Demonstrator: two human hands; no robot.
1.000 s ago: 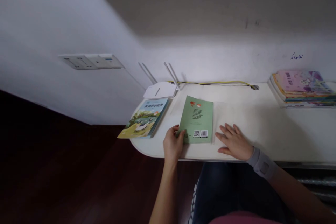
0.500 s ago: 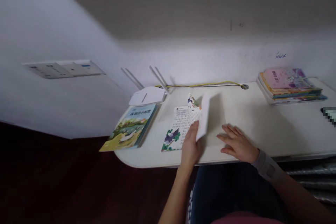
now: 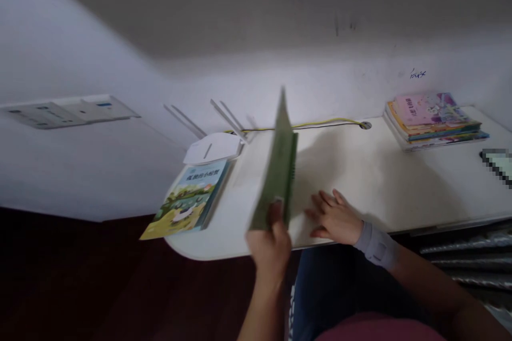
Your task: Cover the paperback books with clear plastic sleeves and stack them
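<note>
The green book [image 3: 276, 165] looks like paper with a matt cover, blurred too much to show any grain. Smooth printed paper also covers the crab book [image 3: 188, 197] and the stacked books [image 3: 432, 117]. The bench [image 3: 224, 240] is smooth and white, with a faint satin look. Router [image 3: 214, 148] and switch panel [image 3: 68, 112] look like plain white plastic; the wall [image 3: 312, 77] reads as matt paint. The trousers [image 3: 340, 272] are dark, dull cloth. Silvery lengths [image 3: 460, 242] below the bench shine unevenly — metal or glossy wrapping, I cannot tell which.
</note>
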